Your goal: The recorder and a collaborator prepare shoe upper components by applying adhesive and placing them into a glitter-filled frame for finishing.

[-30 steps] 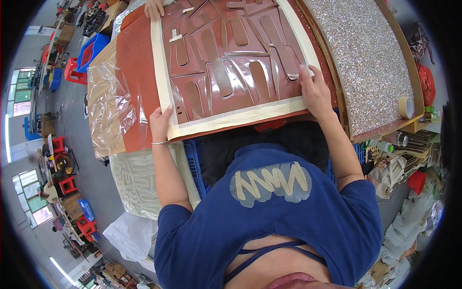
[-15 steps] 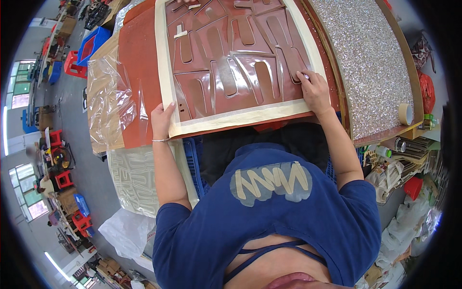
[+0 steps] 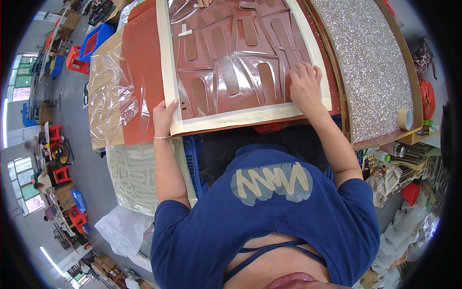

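Note:
A glossy brown sheet with cut-out slots and shapes (image 3: 224, 79), bordered by cream masking tape (image 3: 250, 114), lies before me under a shiny clear film. My left hand (image 3: 164, 118) grips its near left corner, thumb on the tape and fingers out of sight beneath. My right hand (image 3: 306, 89) rests over the right part of the sheet, inside the taped border, with its fingers bent down. Whatever those fingers hold is hidden. Another person's hand (image 3: 204, 3) touches the far edge. A small piece of tape (image 3: 185, 30) sticks to the sheet's upper left.
A glittery silver panel (image 3: 361, 62) stands at the right, with a tape roll (image 3: 405, 119) on it. Clear film (image 3: 126, 98) covers brown board at the left. A patterned pale sheet (image 3: 132, 180) hangs below. Blue crates (image 3: 192, 159) stand under the work surface.
My right hand has moved left and slightly up over the sheet, and the small white thing in its fingers is out of sight. My left hand keeps its grip.

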`<state>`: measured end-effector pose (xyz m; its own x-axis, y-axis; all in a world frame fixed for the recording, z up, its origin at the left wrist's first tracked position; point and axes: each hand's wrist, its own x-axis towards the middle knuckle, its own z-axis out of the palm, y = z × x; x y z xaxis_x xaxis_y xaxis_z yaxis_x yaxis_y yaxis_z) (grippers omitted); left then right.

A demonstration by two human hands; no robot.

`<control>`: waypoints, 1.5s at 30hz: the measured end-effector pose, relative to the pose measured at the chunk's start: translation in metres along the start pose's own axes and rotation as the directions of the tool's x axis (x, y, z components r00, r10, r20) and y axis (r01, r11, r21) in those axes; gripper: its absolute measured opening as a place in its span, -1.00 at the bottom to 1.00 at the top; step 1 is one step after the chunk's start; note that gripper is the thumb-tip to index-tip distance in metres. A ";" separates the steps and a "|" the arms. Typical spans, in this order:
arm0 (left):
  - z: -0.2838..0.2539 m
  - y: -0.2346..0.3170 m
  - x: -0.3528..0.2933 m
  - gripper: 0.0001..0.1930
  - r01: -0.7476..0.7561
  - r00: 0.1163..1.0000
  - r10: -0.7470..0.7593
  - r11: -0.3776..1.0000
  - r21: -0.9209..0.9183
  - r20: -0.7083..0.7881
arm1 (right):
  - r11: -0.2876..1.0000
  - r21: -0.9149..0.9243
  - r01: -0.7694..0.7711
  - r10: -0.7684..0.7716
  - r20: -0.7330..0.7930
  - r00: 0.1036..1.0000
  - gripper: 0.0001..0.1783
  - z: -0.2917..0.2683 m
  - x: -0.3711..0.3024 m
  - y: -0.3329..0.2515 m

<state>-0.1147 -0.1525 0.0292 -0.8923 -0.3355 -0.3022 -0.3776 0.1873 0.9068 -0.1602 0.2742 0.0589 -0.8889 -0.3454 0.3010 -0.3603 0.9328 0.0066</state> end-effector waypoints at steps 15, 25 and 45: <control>0.001 0.001 -0.004 -0.75 -0.032 0.999 0.033 0.997 -0.070 0.011 | 0.948 0.299 0.108 -0.118 0.016 0.993 -0.28 0.031 -0.008 -0.042; 0.004 0.007 -0.004 -0.73 -0.009 1.000 0.009 0.999 0.045 0.004 | 0.969 0.209 0.132 -0.131 -0.020 0.991 -0.45 0.029 -0.007 -0.042; 0.001 0.004 -0.004 -0.72 -0.060 0.997 0.064 0.992 0.115 -0.035 | 0.746 0.336 0.575 -0.518 -0.249 0.818 -0.67 0.040 0.042 -0.097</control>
<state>-0.1129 -0.1492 0.0332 -0.9055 -0.3550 -0.2326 -0.3493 0.3118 0.8836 -0.1741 0.1649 0.0330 -0.4702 -0.7403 0.4804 -0.8748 0.4631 -0.1425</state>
